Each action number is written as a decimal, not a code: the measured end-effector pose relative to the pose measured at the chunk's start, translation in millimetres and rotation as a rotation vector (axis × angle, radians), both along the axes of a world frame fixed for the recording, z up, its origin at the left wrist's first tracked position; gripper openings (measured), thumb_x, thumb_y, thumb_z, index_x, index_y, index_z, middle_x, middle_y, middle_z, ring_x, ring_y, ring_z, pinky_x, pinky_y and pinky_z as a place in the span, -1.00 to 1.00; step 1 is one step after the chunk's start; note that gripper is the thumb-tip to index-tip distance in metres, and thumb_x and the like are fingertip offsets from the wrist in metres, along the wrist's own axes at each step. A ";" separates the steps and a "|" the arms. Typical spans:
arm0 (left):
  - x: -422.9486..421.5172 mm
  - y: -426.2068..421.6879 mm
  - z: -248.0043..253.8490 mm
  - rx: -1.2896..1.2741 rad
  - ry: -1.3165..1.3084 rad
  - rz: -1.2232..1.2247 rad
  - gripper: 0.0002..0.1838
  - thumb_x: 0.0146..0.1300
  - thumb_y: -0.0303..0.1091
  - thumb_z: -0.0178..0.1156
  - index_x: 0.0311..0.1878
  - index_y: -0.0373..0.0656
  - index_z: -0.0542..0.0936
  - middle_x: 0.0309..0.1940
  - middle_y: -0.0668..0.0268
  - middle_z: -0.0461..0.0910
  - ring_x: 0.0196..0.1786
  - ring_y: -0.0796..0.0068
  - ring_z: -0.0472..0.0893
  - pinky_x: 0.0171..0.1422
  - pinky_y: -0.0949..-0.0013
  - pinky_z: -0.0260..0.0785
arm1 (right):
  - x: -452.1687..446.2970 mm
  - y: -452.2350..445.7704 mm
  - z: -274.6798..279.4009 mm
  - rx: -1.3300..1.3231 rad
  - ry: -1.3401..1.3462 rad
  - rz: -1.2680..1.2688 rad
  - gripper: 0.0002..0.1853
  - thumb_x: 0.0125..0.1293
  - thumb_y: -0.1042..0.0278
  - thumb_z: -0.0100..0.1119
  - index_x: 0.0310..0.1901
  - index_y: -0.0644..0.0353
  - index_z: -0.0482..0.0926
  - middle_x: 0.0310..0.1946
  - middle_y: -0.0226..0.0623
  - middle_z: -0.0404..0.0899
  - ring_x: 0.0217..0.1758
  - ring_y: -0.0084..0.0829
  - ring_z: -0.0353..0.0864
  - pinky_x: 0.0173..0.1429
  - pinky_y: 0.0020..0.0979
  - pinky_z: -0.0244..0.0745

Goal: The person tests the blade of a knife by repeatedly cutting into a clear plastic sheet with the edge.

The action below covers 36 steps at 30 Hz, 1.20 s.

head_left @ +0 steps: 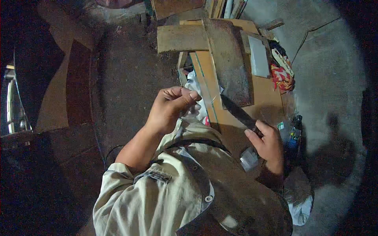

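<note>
A grey concrete floor (319, 74) is stretching down the right side, with a shadow (334, 145) falling across it, while a dark brown ground surface (128, 74) is filling the area left of centre. Between them, an orange-brown panel (265, 92) is lying under 2 boards: a long, worn dark board (232, 59) is running down towards the hands, and a shorter, paler board (179, 38) is reaching out to its left. A white flat piece (258, 57) is resting just right of the dark board, and a red patterned cloth (282, 78) is lying bunched beyond it.

The right hand (269, 145) is gripping a dark-bladed knife (238, 112) near its lower end, the thumb lying along it and the fingers wrapping around. The blade is slanting up and to the left, its far end near the lower part of the dark board; whether they are touching, I cannot tell.

The left hand (173, 106) is hovering over white crumpled material (193, 83), left of the knife and apart from it. Its fingers are curling narrow, the thumb meeting the index finger; whether anything thin is sitting between them, I cannot tell. A clear packet (249, 158) is lying to the left of the right wrist.
</note>
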<state>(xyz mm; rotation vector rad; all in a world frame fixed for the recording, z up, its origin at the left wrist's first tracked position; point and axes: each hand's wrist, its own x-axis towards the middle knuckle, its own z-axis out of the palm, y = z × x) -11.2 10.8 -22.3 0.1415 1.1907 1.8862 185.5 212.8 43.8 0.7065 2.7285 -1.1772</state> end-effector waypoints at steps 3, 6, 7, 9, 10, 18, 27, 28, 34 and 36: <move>3.1 0.2 1.6 0.036 0.021 -0.042 -0.85 0.19 -0.37 0.26 -0.33 -0.28 0.62 -0.49 0.29 0.62 -0.46 0.58 0.55 -0.34 0.51 0.37 | -0.8 2.9 -10.2 0.099 0.058 0.035 -0.74 0.17 0.27 0.23 -0.45 0.28 0.43 -0.62 -0.09 0.39 -0.58 -0.15 0.40 -0.44 -0.30 0.28; 12.1 3.1 3.3 -0.026 0.101 -0.093 -0.85 0.20 -0.39 0.25 -0.31 -0.30 0.62 -0.48 0.28 0.63 -0.44 0.57 0.56 -0.30 0.49 0.39 | -5.8 3.4 -14.3 0.093 0.103 0.059 -0.74 0.17 0.26 0.23 -0.46 0.27 0.44 -0.63 -0.07 0.40 -0.58 -0.11 0.42 -0.45 -0.27 0.28; 14.9 4.1 2.1 -0.027 0.102 -0.094 -0.85 0.20 -0.39 0.25 -0.31 -0.30 0.62 -0.48 0.28 0.63 -0.44 0.57 0.56 -0.30 0.49 0.39 | -8.4 1.8 -13.4 0.090 0.104 0.077 -0.78 0.17 0.32 0.22 -0.44 0.29 0.44 -0.63 -0.15 0.39 -0.59 -0.31 0.35 -0.46 -0.33 0.27; 20.5 6.6 -3.7 -0.047 0.219 -0.102 -0.84 0.20 -0.37 0.25 -0.32 -0.30 0.62 -0.49 0.30 0.63 -0.43 0.60 0.55 -0.31 0.50 0.37 | -11.4 -0.2 -14.3 0.088 0.106 0.091 -0.82 0.17 0.39 0.21 -0.42 0.31 0.45 -0.62 -0.23 0.38 -0.59 -0.50 0.28 -0.47 -0.39 0.27; 22.4 7.2 -5.3 -0.057 0.277 -0.106 -0.84 0.20 -0.37 0.26 -0.32 -0.30 0.62 -0.49 0.30 0.63 -0.43 0.61 0.55 -0.31 0.51 0.36 | -11.6 -0.7 -16.1 0.094 0.088 0.094 -0.81 0.16 0.38 0.21 -0.41 0.31 0.45 -0.62 -0.22 0.39 -0.59 -0.47 0.28 -0.47 -0.39 0.27; 24.7 3.9 -11.0 -0.083 0.152 -0.149 -0.80 0.23 -0.29 0.23 -0.36 -0.25 0.63 -0.54 0.37 0.61 -0.52 0.71 0.44 -0.46 0.56 0.22 | -14.4 -6.0 -16.9 0.057 0.183 0.057 -0.80 0.14 0.36 0.23 -0.40 0.31 0.46 -0.59 -0.11 0.43 -0.59 -0.27 0.34 -0.44 -0.35 0.29; 13.1 3.2 -3.7 -0.088 0.112 -0.033 -0.81 0.21 -0.31 0.25 -0.45 -0.21 0.59 -0.56 0.42 0.56 -0.54 0.70 0.41 -0.45 0.56 0.21 | 9.1 1.8 -0.7 0.071 0.117 -0.047 -0.73 0.14 0.40 0.24 -0.48 0.34 0.35 -0.64 -0.27 0.26 -0.54 -0.54 0.20 -0.46 -0.41 0.20; 12.6 4.4 -2.8 -0.094 0.084 -0.010 -0.78 0.18 -0.32 0.27 -0.53 -0.16 0.54 -0.53 0.40 0.57 -0.51 0.66 0.46 -0.40 0.55 0.28 | 11.0 2.3 3.1 0.024 0.071 -0.042 -0.73 0.13 0.40 0.25 -0.48 0.33 0.34 -0.64 -0.27 0.27 -0.54 -0.54 0.20 -0.46 -0.41 0.20; 11.2 4.3 -2.8 -0.010 0.033 -0.016 -0.81 0.22 -0.33 0.24 -0.32 -0.30 0.62 -0.48 0.32 0.63 -0.46 0.64 0.52 -0.33 0.52 0.35 | 13.3 0.6 -5.1 0.135 0.059 0.102 -0.76 0.14 0.25 0.25 -0.40 0.26 0.49 -0.54 -0.09 0.49 -0.47 -0.06 0.53 -0.39 -0.24 0.37; 11.5 4.4 -2.8 -0.012 0.077 -0.015 -0.81 0.22 -0.33 0.24 -0.33 -0.30 0.62 -0.47 0.31 0.63 -0.45 0.63 0.52 -0.32 0.52 0.36 | 14.0 1.6 -9.3 0.146 0.044 0.098 -0.76 0.15 0.24 0.24 -0.40 0.26 0.49 -0.54 -0.08 0.49 -0.47 -0.05 0.53 -0.40 -0.24 0.37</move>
